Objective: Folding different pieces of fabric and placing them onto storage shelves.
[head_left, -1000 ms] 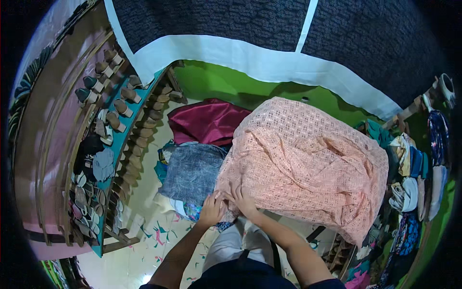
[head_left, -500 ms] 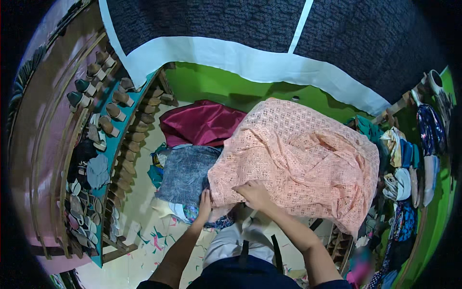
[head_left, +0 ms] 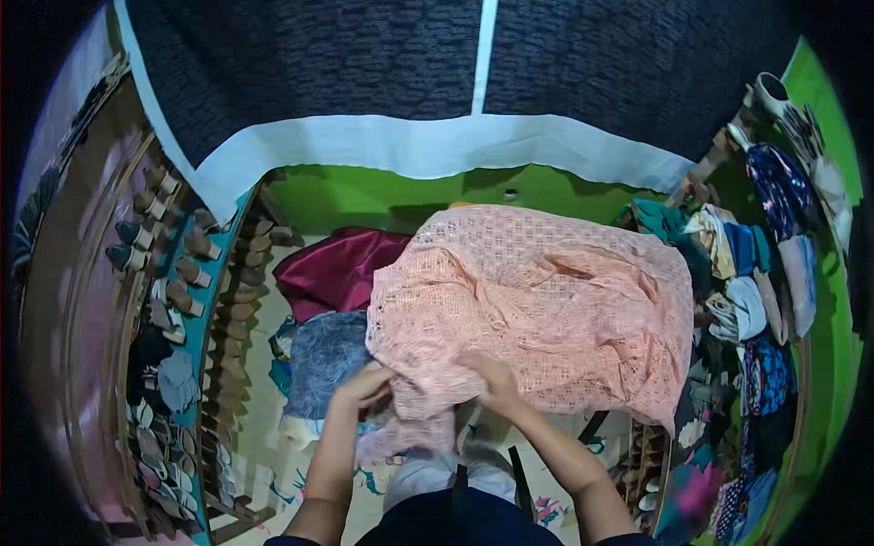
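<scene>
A large pink openwork lace cloth (head_left: pixel 546 300) lies spread and rumpled in the middle, over something I cannot make out. At its near left corner my left hand (head_left: pixel 366 384) is closed on the edge. My right hand (head_left: pixel 493 380) pinches the near edge a little to the right. Between the hands the fabric bunches, and a loose end hangs down in front of my legs. A folded grey-blue cloth (head_left: pixel 326 359) lies just left of my left hand. Behind it is a shiny maroon cloth (head_left: pixel 341 273), partly under the pink one.
Shoe racks (head_left: pixel 187 337) with several rows of shoes and wooden shoe forms stand at left. Folded clothes (head_left: pixel 746 305) crowd a rack at right. A dark curtain with a white border (head_left: pixel 437 146) hangs behind, before a green wall. Coloured scraps (head_left: pixel 369 482) lie on the tiled floor.
The view has shifted to the right. My hands have lifted and gathered the near left corner of the pink cloth, and its loose end now hangs lower toward me.
</scene>
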Demonstrator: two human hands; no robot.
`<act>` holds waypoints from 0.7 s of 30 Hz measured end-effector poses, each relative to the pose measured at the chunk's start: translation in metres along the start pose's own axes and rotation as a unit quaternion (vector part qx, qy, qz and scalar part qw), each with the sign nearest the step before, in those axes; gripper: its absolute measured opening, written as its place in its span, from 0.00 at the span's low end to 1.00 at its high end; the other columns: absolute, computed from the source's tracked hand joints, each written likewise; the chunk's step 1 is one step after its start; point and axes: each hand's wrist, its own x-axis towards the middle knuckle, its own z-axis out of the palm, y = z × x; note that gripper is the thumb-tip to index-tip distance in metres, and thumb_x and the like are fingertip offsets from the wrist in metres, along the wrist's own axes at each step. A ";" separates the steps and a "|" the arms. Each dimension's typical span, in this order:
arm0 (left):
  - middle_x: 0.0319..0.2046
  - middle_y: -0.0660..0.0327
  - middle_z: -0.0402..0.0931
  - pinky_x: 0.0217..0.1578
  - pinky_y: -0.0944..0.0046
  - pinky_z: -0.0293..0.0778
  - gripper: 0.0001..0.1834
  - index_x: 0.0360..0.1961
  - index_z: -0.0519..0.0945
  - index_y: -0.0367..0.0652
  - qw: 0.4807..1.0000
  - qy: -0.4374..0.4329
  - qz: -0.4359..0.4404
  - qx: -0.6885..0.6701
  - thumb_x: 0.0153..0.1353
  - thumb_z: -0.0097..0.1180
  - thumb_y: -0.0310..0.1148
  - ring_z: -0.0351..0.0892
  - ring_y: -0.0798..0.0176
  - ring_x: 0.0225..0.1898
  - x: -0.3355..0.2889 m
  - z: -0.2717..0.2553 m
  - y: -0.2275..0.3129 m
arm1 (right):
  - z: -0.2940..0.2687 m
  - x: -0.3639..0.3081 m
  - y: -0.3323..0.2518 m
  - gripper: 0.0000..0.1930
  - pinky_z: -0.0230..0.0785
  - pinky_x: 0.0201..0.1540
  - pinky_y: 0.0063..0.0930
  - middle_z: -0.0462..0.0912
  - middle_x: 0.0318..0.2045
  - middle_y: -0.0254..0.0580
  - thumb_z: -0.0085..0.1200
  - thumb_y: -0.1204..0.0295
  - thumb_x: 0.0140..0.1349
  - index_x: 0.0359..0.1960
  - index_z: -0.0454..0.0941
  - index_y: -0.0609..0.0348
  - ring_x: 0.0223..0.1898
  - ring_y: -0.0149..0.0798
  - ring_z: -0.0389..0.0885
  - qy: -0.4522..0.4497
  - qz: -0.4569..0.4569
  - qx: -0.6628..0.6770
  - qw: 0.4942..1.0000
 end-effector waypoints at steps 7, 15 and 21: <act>0.48 0.50 0.69 0.49 0.63 0.64 0.32 0.58 0.56 0.37 0.938 -0.056 0.340 0.028 0.61 0.39 0.50 0.69 0.59 0.48 0.026 0.037 0.082 | -0.116 -0.052 0.034 0.20 0.64 0.46 0.32 0.76 0.38 0.46 0.53 0.77 0.43 0.42 0.73 0.59 0.43 0.43 0.73 0.133 0.078 0.029 0.988; 0.51 0.46 0.60 0.56 0.54 0.53 0.32 0.56 0.56 0.32 0.694 0.454 0.446 0.335 0.54 0.53 0.36 0.59 0.50 0.54 0.126 0.164 0.056 | -0.212 -0.100 0.061 0.16 0.65 0.45 0.32 0.77 0.35 0.46 0.54 0.73 0.47 0.40 0.74 0.60 0.40 0.44 0.74 0.191 0.184 0.001 0.964; 0.58 0.47 0.53 0.55 0.60 0.58 0.47 0.60 0.39 0.28 0.922 0.169 0.303 0.172 0.52 0.57 0.41 0.61 0.56 0.54 0.182 0.204 0.014 | -0.210 -0.122 0.073 0.14 0.65 0.44 0.32 0.77 0.33 0.47 0.54 0.70 0.50 0.38 0.75 0.61 0.38 0.44 0.74 0.221 0.263 0.000 0.939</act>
